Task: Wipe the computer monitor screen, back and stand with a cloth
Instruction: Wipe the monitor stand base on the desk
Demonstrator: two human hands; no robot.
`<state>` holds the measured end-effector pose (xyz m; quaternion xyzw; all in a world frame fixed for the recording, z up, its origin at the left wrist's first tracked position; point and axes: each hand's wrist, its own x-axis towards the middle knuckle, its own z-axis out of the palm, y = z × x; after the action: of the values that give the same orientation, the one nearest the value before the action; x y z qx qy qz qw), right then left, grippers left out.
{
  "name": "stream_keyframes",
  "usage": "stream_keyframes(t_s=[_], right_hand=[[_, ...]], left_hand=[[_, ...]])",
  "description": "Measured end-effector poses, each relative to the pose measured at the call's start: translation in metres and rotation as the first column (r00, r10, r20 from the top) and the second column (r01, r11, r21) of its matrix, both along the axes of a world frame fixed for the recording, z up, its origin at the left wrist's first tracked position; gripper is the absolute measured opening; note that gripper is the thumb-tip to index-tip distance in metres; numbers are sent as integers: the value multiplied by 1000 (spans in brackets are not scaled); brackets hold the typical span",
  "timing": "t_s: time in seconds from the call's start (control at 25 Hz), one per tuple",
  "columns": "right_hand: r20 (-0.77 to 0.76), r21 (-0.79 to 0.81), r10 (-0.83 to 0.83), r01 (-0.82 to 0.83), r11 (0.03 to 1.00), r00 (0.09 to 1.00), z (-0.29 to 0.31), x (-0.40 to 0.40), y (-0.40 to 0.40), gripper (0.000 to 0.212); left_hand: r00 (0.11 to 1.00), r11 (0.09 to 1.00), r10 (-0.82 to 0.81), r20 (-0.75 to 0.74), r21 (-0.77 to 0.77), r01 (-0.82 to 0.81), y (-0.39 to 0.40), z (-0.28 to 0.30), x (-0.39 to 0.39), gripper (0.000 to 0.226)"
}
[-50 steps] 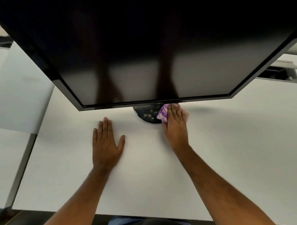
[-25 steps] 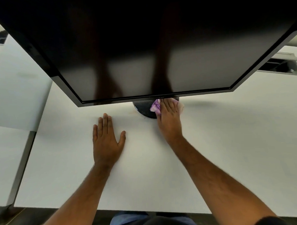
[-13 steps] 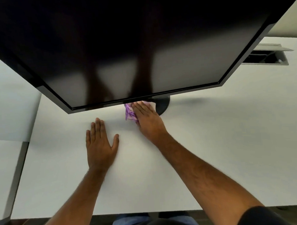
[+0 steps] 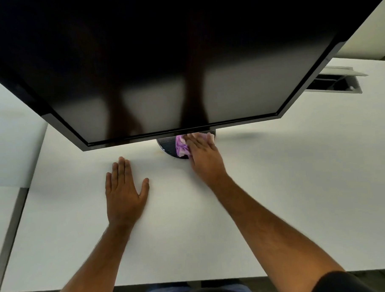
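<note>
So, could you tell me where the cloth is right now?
In the head view, the purple cloth lies under the right hand, on the stand base below the monitor.

There is a single view, from the person's head, looking steeply down and forward over both forearms. The left hand (image 4: pixel 125 193) lies near the middle of the picture, the right hand (image 4: pixel 204 158) just beyond it, with the monitor (image 4: pixel 161 65) looming close above them.

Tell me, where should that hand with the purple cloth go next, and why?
Probably slide left. The right hand presses the cloth on the right part of the stand base, whose left part is bare.
</note>
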<state>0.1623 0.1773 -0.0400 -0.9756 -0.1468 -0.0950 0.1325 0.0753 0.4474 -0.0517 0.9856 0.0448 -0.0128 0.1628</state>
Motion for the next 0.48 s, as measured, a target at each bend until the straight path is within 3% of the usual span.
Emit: stream_keyframes(t_s=[0.16, 0.28, 0.36, 0.48], right_hand=[[-42, -55, -238, 236, 970, 970, -2, 3, -80, 50], [-108, 61, -353, 360, 931, 929, 2, 9, -70, 45], [-85, 145, -277, 287, 947, 957, 3, 4, -35, 48], [-40, 103, -67, 71, 992, 997, -6, -12, -5, 52]], left_hand=[[1000, 1000, 7, 3, -2, -7, -1, 0, -1, 84], [1000, 1000, 4, 8, 1, -4, -1, 1, -1, 83], [1000, 1000, 4, 12, -8, -4, -1, 1, -1, 83], [1000, 1000, 3, 21, 6, -4, -2, 0, -1, 83]])
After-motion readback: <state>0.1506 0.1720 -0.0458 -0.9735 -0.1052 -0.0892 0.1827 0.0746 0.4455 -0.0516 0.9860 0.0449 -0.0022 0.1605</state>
